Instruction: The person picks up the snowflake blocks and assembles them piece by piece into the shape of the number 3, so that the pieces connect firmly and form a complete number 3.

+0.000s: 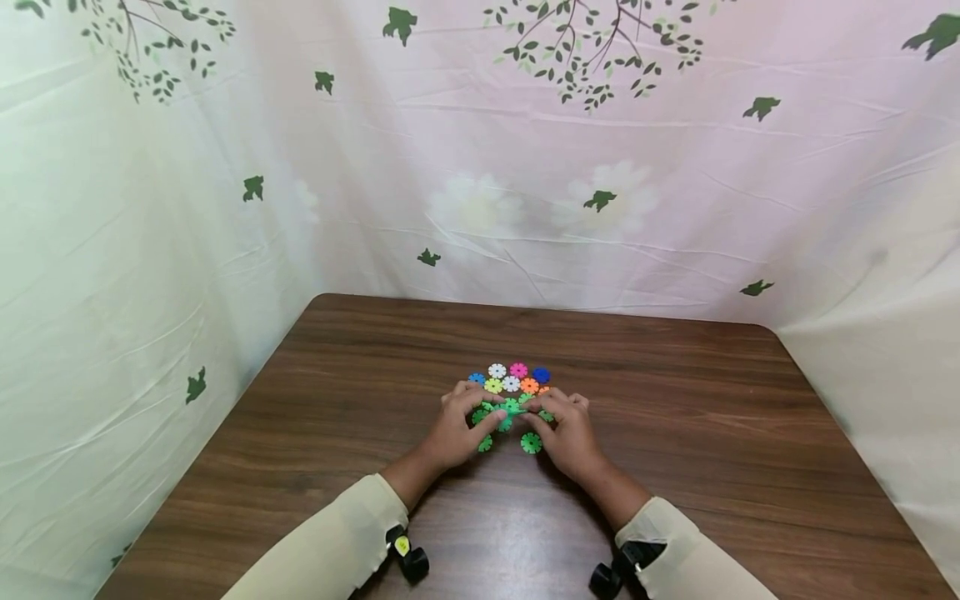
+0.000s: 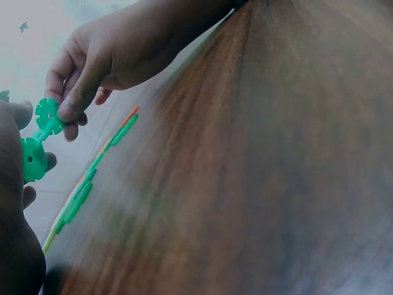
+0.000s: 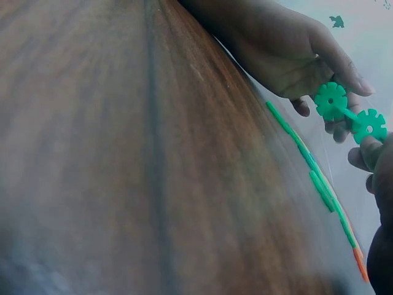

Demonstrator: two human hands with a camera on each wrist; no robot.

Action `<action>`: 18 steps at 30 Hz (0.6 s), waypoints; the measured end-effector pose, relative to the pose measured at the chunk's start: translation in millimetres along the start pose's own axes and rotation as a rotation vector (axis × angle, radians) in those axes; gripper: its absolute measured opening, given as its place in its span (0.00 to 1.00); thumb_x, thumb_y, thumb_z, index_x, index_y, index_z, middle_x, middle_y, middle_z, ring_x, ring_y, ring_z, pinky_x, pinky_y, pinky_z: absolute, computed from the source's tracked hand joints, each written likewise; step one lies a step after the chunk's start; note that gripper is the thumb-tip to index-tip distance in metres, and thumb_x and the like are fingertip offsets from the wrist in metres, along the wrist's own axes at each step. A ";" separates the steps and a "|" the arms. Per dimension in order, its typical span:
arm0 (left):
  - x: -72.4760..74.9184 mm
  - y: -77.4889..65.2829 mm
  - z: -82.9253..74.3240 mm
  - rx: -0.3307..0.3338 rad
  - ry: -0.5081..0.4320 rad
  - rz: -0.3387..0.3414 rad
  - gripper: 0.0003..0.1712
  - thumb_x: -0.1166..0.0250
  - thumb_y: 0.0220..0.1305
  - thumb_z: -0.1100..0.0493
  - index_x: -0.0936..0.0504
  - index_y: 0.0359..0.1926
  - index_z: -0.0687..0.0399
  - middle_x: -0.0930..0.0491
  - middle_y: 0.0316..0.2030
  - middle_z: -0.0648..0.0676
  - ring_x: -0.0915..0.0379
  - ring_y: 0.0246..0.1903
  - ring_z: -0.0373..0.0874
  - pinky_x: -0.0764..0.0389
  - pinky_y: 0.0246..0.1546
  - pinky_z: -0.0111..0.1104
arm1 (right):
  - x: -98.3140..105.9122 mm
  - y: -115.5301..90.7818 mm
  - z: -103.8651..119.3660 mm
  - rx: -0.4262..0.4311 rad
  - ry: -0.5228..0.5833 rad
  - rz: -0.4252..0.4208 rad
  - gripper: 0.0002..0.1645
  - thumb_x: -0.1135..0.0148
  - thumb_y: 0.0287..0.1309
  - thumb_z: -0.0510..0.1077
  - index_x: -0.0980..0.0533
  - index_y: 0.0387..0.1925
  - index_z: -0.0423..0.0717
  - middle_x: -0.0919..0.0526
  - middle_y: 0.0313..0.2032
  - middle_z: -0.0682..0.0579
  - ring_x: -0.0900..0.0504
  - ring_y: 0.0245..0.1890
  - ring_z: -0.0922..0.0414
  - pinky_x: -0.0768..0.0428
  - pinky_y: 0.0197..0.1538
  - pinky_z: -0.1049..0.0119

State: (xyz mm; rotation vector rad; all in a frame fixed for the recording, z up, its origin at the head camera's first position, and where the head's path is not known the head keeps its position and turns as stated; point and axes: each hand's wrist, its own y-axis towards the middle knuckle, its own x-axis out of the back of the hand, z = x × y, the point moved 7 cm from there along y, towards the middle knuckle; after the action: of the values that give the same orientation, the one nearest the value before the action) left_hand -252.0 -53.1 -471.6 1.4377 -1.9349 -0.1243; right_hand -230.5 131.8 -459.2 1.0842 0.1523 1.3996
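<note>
In the head view my left hand [image 1: 459, 427] and right hand [image 1: 567, 432] meet over the middle of the table. Between them they pinch a small chain of green notched flower discs [image 3: 331, 101], raised above the tabletop. Two discs face the right wrist camera, joined by a piece seen edge-on. The left wrist view shows the right thumb and fingers on one end disc, while the left fingers grip the other. Loose green flower discs lie around and under the hands, one green disc [image 1: 531, 442] beside the right thumb.
Behind the hands lie more flower discs: a pink disc [image 1: 518, 370], a dark blue disc [image 1: 541, 375], an orange disc [image 1: 529, 385], a yellow disc [image 1: 492, 386] and white ones. The brown wooden table [image 1: 337, 375] backs onto a leaf-patterned cloth [image 1: 525, 167].
</note>
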 end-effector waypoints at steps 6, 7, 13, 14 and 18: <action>-0.8 -1.3 0.0 -0.065 0.005 -0.003 0.10 0.27 0.73 0.60 0.09 0.51 0.56 0.10 0.46 0.54 0.25 0.51 0.50 0.28 0.58 0.47 | -1.2 0.4 1.8 0.041 0.018 0.017 0.16 0.18 0.48 0.26 0.10 0.35 0.47 0.11 0.42 0.50 0.19 0.48 0.49 0.41 0.53 0.51; -1.1 -1.4 0.7 -0.061 0.003 0.002 0.10 0.27 0.72 0.60 0.09 0.51 0.56 0.10 0.46 0.54 0.26 0.51 0.50 0.30 0.60 0.48 | -1.3 0.5 2.3 0.050 0.019 0.018 0.16 0.18 0.48 0.26 0.10 0.35 0.47 0.12 0.43 0.49 0.20 0.49 0.49 0.40 0.53 0.51; -3.7 -1.2 4.2 0.012 -0.029 0.049 0.09 0.26 0.72 0.57 0.09 0.50 0.52 0.08 0.49 0.52 0.32 0.59 0.49 0.45 0.66 0.60 | -1.3 0.7 5.1 0.088 0.044 0.018 0.14 0.19 0.50 0.28 0.09 0.35 0.48 0.14 0.44 0.46 0.21 0.50 0.47 0.41 0.54 0.48; -4.2 -1.0 3.9 0.016 -0.030 0.056 0.08 0.26 0.72 0.57 0.09 0.49 0.51 0.08 0.49 0.52 0.32 0.60 0.49 0.46 0.66 0.60 | -1.3 0.7 5.4 0.091 0.047 0.016 0.13 0.19 0.50 0.28 0.08 0.35 0.48 0.15 0.44 0.45 0.21 0.50 0.46 0.41 0.55 0.48; -5.6 -0.3 2.4 0.008 -0.029 0.069 0.04 0.24 0.71 0.57 0.07 0.45 0.49 0.08 0.50 0.54 0.31 0.61 0.51 0.48 0.65 0.61 | -1.2 0.3 5.2 0.094 0.065 0.013 0.14 0.19 0.50 0.28 0.08 0.34 0.48 0.15 0.45 0.46 0.22 0.51 0.46 0.42 0.55 0.48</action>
State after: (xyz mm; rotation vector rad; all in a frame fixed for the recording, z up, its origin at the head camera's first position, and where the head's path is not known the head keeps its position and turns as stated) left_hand -252.4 -49.1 -476.3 1.3800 -2.0077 -0.1061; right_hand -227.6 128.1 -456.7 1.1187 0.2606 1.4522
